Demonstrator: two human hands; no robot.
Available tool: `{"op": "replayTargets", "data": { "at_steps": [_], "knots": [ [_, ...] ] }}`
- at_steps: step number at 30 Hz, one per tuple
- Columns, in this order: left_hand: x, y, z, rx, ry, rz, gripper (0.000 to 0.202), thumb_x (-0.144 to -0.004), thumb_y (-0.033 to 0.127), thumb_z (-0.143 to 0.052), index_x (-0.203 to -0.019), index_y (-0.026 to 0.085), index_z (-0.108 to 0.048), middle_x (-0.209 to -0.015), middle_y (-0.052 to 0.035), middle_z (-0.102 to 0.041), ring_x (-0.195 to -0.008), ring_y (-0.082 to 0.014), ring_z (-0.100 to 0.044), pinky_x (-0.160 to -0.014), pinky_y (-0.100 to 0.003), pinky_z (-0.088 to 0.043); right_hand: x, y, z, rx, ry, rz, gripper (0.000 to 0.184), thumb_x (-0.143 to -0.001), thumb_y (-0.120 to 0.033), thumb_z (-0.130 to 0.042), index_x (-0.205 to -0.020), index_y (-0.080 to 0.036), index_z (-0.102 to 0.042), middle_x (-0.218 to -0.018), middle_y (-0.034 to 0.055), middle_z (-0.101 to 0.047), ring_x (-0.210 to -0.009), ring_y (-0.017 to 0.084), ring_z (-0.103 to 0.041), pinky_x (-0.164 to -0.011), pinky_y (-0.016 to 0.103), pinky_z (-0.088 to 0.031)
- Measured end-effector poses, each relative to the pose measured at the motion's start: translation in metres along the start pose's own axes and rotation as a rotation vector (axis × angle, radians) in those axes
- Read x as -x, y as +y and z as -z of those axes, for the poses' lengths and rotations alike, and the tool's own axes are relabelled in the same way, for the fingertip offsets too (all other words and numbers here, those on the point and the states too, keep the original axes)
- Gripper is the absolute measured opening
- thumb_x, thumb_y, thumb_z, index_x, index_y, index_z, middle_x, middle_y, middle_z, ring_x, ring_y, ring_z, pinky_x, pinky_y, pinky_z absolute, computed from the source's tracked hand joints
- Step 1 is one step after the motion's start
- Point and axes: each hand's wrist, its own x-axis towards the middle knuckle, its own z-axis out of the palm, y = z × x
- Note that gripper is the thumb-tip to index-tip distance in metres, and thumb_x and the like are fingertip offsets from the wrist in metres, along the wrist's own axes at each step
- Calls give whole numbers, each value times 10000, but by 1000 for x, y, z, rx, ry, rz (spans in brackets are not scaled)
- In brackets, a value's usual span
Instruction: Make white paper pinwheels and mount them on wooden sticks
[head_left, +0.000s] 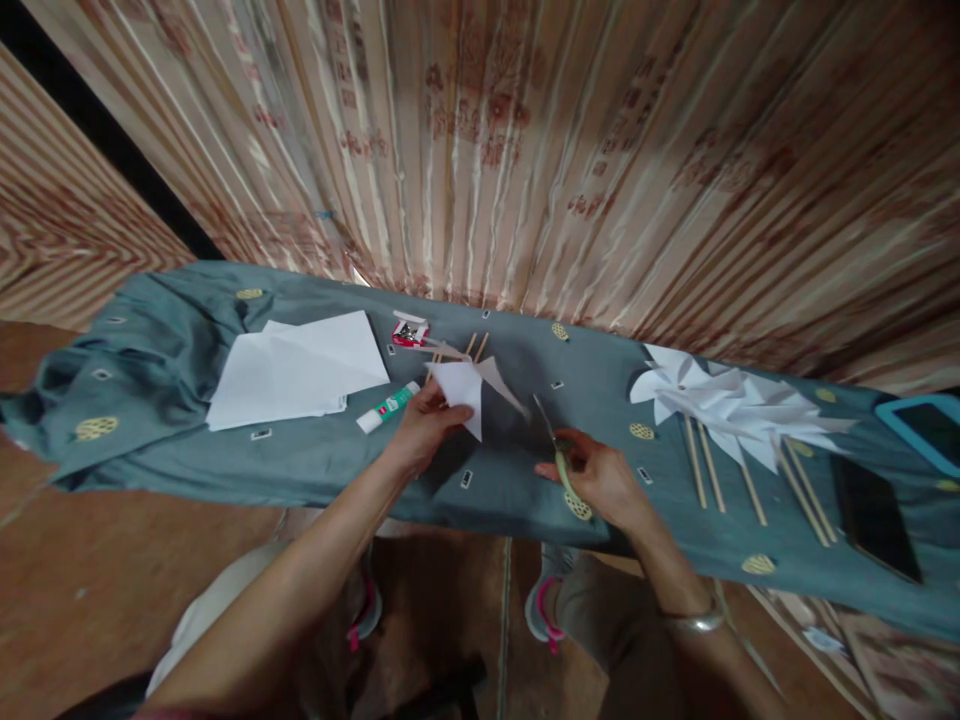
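Note:
Between the thumb and fingers of my left hand [427,425] is a white paper piece [461,385] with pointed corners, held above the cloth. My right hand [600,475] grips scissors [564,465] with a yellow-green handle; their blades point up and away from me, apart from the paper. A narrow pointed paper strip [501,385] shows just right of the held piece, and I cannot tell whether the two are joined. Close to my left hand lies a green and white glue stick [388,407]. Behind the paper, thin wooden sticks [480,347] are partly hidden.
White sheets [300,370] are stacked at the left, near a small red and white box [409,331]. Several paper pinwheels on sticks [720,395] lie at the right, beside a dark phone [874,515] and a blue-framed object [926,430]. A patterned curtain [480,150] hangs behind the cloth-covered table [510,490].

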Motion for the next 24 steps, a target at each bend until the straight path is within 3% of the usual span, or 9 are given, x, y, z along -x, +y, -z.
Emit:
{"op": "replayTargets", "data": {
  "at_steps": [5, 11, 15, 19, 21, 24],
  "knots": [
    [4, 0, -4, 55, 47, 62, 335, -465, 103, -765, -776, 165, -657, -704, 22, -677, -631, -141, -617, -635, -279, -524, 7, 18, 21, 322, 105, -25, 461, -776, -448, -602, -1143, -169, -620, -817, 75, -731, -744, 245, -696, -634, 301, -476],
    [12, -4, -9, 91, -62, 144, 327, -498, 64, -715, -807, 155, -656, -761, -10, -706, -679, -173, -655, -622, -279, -537, 10, 27, 21, 551, 214, 9, 504, -853, -374, -521, -1267, -86, -507, -879, 138, -726, -794, 282, -696, -677, 336, -498],
    [14, -10, -10, 106, -84, 171, 283, -536, 47, -630, -790, 168, -651, -747, -12, -706, -684, -179, -674, -589, -251, -526, 8, 38, 20, 568, 266, 64, 509, -897, -266, -429, -1340, -17, -406, -928, 183, -721, -819, 295, -695, -728, 382, -517],
    [14, -17, -10, 105, -63, 213, 352, -508, 32, -617, -831, 170, -637, -769, -16, -712, -705, -191, -680, -573, -251, -529, 7, 45, 23, 549, 359, 118, 399, -907, -247, -404, -1230, -51, -533, -1020, 207, -697, -902, 315, -674, -803, 443, -523],
    [14, -20, -11, 107, -69, 235, 393, -496, 26, -616, -862, 168, -628, -779, -22, -713, -734, -205, -683, -577, -257, -529, 8, 41, 22, 502, 445, 209, 389, -924, -282, -398, -1228, -91, -549, -1110, 206, -664, -1020, 323, -633, -894, 482, -496],
    [17, -23, -11, 104, -97, 263, 410, -499, 28, -619, -885, 165, -632, -778, -27, -715, -764, -221, -687, -608, -270, -538, 11, 26, 12, 426, 489, 397, 491, -912, -314, -467, -1362, -122, -432, -1340, 203, -517, -1258, 326, -470, -1031, 514, -406]
  ]
}}
